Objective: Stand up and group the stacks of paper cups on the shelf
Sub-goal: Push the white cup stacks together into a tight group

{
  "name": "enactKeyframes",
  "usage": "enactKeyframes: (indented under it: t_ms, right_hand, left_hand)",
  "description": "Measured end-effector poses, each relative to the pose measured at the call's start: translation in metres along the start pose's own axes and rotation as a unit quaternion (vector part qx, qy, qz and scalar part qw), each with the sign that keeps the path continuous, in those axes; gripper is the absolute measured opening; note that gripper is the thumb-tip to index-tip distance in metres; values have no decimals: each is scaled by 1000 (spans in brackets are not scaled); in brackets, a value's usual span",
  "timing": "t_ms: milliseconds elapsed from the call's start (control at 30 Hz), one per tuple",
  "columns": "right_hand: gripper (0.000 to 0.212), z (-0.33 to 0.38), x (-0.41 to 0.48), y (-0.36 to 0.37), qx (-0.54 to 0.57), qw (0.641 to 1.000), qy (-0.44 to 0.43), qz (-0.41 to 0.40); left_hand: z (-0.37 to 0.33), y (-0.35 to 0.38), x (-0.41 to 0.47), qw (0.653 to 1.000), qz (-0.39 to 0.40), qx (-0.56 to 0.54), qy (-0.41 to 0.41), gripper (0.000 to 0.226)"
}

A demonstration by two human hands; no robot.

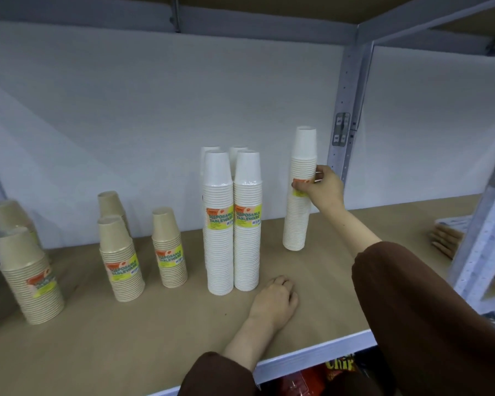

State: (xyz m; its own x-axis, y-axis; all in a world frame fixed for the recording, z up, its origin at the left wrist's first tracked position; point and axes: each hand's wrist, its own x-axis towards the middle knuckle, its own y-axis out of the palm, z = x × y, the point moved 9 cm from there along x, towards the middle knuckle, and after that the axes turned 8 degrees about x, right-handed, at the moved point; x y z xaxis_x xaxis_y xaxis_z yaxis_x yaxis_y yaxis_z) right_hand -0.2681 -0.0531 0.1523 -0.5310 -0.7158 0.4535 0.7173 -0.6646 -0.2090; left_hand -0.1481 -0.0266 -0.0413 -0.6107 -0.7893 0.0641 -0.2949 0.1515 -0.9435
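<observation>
"White stack (299,201) off on its own, who has it?"

"The right hand (325,187). Its fingers (320,174) and thumb curl round the stack at the label, about halfway up, from the stack's right side."

"And where does it stand?"

"Toward the back edge of the shelf (155,324), not far from the grey post (343,110). It is roughly upright, long axis vertical, narrow end up. I cannot tell whether its base touches the board or is just lifted."

"Where does it need to go?"

"I judge to the white group (232,224): four tall stacks packed close in two rows. That group lies to the left of the held stack and a little nearer the front edge, with bare board between them. So the move is a short slide or carry leftward, keeping the stack vertical."

"What about the left hand (275,298)?"

"It rests on the board near the front edge, just beside the foot of the group's right front stack. Its fingers are loosely curled under and hold nothing. It is nearer the group, while the right hand is the one on the stack."

"Any risk?"

"A mid-height grip on a tall stack may let it bend or tip into the group. The brown stacks (120,252) farther left are well apart."
</observation>
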Motion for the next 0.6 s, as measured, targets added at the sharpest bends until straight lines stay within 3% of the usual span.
enactKeyframes:
  t_ms: [267,600]
  right_hand:
    - [54,42,-63,-27,34,999,-29,1]
    - [51,53,-124,28,71,994,-29,83]
  left_hand:
    - [21,-13,-57,999,-30,-12,20,41]
    - [111,-51,-121,994,-85,-3,-68,35]
